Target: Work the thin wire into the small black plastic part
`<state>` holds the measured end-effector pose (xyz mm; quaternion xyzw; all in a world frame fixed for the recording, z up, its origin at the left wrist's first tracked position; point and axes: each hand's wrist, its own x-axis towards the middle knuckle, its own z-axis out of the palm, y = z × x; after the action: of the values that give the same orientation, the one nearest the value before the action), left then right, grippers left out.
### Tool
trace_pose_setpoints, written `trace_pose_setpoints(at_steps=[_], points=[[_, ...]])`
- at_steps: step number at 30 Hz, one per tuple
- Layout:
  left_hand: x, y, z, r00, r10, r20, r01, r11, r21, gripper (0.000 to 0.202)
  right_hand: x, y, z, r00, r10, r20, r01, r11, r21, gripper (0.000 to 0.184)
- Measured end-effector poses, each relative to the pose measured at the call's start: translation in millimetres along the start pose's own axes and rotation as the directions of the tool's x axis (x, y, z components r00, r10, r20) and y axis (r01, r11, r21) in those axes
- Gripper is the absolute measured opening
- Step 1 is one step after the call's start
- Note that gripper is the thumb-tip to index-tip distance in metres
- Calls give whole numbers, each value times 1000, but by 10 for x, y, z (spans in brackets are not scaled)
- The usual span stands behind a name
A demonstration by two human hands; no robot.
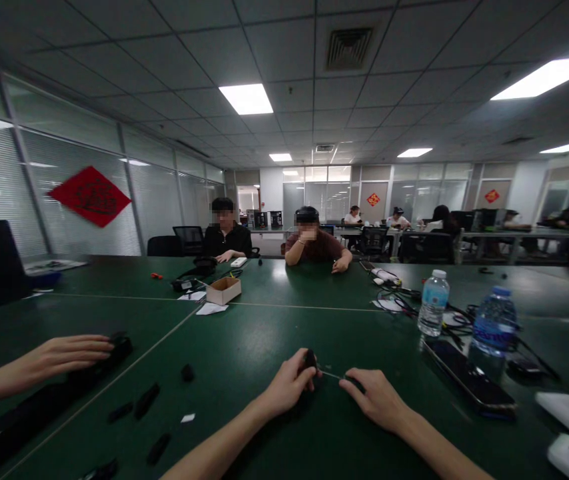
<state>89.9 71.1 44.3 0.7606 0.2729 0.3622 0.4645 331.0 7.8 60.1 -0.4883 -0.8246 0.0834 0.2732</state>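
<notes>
Over the green table, my left hand is closed around a small black part. My right hand is closed on a screwdriver, whose thin metal shaft points left to the black part; its handle is mostly hidden by the fingers. Whether the tip touches the part is too small to tell. Left of my forearm lie several loose black pieces and a white paper scrap.
At left, another person's hand rests on a black object. A phone, two water bottles and tangled cables are at right. An open cardboard box stands farther back. Two people sit across the table.
</notes>
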Motion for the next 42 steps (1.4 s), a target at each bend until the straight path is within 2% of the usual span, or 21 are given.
trace_pose_setpoints(at_steps=[10,18,22,24,28,33,42], points=[[15,-17,6,1000,-3,-2,3,999,-43,26,-8,36,16,1000,-2,-18,2,1000,8,36],[12,26,-11,999,-20,35,22,999,-50,28,9,73,38,999,7,-34,-5,998,65,34],[-15,42,8,994,-4,108,-3,998,67,22,44,149,34,971,153,-181,-124,979,161,38],[-17,39,5,993,-7,122,-1,998,68,21,57,169,30,960,195,-199,-156,968,194,39],[14,-9,-35,997,-41,65,46,997,-70,25,61,108,27,987,124,-99,-109,984,144,35],[52,-116,-65,997,-67,26,71,976,-205,27,72,17,24,997,74,-8,-74,995,68,34],[49,-166,-67,995,-101,-3,98,968,-232,34,72,36,21,993,88,78,-92,995,41,36]])
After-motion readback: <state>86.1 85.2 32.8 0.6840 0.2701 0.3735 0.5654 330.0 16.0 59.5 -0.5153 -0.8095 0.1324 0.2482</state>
